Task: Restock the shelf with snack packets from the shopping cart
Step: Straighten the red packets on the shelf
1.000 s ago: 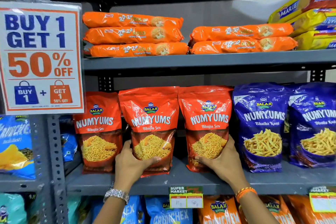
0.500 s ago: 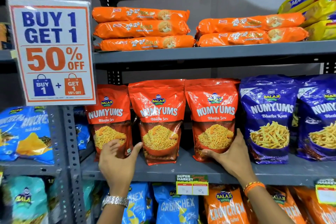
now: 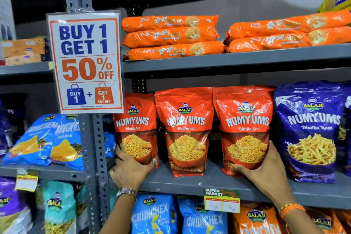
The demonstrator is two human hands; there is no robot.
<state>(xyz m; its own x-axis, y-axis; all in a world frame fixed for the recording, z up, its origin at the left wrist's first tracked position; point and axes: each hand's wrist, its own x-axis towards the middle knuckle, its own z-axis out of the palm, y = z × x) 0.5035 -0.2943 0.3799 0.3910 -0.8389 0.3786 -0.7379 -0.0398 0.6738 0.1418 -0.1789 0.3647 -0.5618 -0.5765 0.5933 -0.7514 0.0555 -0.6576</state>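
Three orange Numyums Bhujia Sev packets stand upright in a row on the grey middle shelf [image 3: 190, 182]. My left hand [image 3: 129, 171] grips the bottom of the left packet [image 3: 135, 125]. The middle packet [image 3: 187, 129] stands free between my hands. My right hand [image 3: 266, 173] holds the lower right corner of the right packet [image 3: 245, 127], thumb under its base. The shopping cart is out of view.
Purple Numyums Bhatha Kani packets [image 3: 311, 129] stand to the right. Orange cookie rolls [image 3: 171, 37] lie stacked on the shelf above. A "Buy 1 Get 1" sign [image 3: 85, 62] hangs on the grey upright [image 3: 96, 157]. Blue Crunchex packets [image 3: 155, 214] fill the shelf below and the left bay.
My left hand let go of the middle packet, moved left and took hold of the left packet's bottom. My right hand stays on the right packet. The camera view shifted left.
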